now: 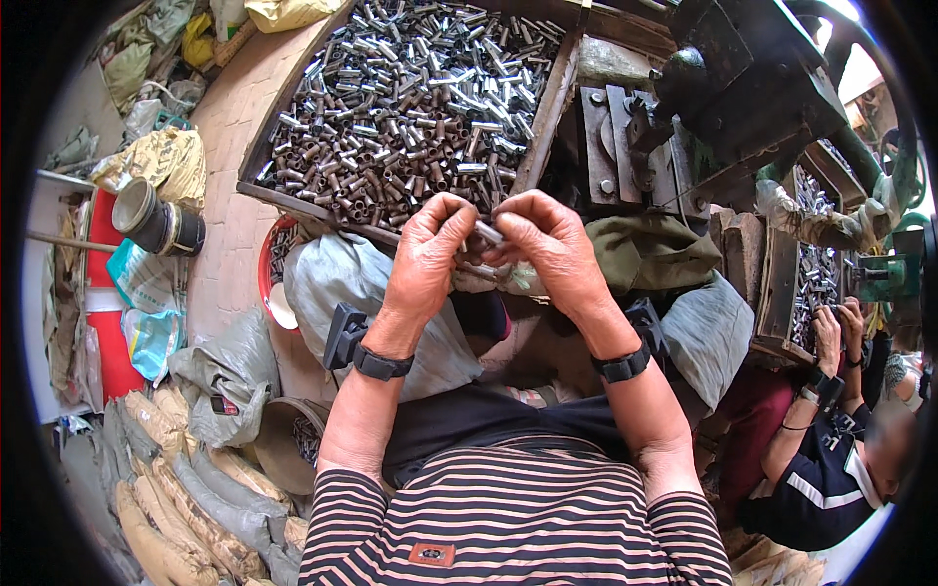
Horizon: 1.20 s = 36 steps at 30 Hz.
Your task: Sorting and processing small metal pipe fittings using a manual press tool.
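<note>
Both hands meet in front of my chest, just past the near edge of a wooden tray (543, 127) heaped with short metal tubes (401, 127). My left hand (430, 249) is closed, thumb against curled fingers, at one side of a small silvery metal tube (488, 232). Facing it, my right hand (552, 244) is also closed, its thumb and forefinger pinched at the tube's other side. The fingers partly cover the tube, so its full length is hidden. Some tubes in the tray are shiny, others brown and dull.
Right of the tray stands a dark metal press (625, 137). Grey cloth (342, 283) covers my knees. A bucket (288, 444) and stacked sacks (186, 479) lie at left. A co-worker (821, 459) handles tubes in another tray (777, 293) at far right.
</note>
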Each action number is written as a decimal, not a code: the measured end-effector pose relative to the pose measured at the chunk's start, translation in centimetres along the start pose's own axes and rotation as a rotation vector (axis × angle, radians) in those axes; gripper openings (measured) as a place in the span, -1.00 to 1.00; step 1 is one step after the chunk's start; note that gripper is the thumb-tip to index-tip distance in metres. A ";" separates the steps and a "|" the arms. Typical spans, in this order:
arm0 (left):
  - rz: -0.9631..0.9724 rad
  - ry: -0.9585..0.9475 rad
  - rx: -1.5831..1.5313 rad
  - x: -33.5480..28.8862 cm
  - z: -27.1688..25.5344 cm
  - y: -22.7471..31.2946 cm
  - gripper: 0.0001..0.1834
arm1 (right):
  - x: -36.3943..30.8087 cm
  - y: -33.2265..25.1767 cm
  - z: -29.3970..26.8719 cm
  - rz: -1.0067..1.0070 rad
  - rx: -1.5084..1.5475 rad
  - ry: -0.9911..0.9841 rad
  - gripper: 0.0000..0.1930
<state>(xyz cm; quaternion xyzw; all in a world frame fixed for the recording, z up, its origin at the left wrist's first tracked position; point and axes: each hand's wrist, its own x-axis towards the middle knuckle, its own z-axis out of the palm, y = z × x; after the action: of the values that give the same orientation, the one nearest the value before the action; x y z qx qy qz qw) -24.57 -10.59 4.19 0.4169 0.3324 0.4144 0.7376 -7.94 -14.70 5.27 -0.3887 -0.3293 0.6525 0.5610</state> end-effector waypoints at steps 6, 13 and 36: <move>-0.102 0.129 -0.342 0.3 0.0 1.6 -0.81 | 3.9 -0.3 -1.2 -0.557 -1.018 0.227 -0.79; 0.064 0.136 0.237 2.1 -1.7 3.8 -0.85 | 6.2 1.2 -0.5 -0.671 -1.637 0.293 -0.87; 0.583 0.021 1.804 10.4 -0.5 4.8 -0.87 | 3.1 0.6 -3.0 -0.400 -0.627 0.298 -0.83</move>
<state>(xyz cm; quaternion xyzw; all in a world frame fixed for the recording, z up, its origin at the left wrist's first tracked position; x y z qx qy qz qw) -22.05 0.27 6.73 0.8924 0.4168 0.1728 0.0014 -5.85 -11.79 2.87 -0.5595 -0.4967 0.3348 0.5728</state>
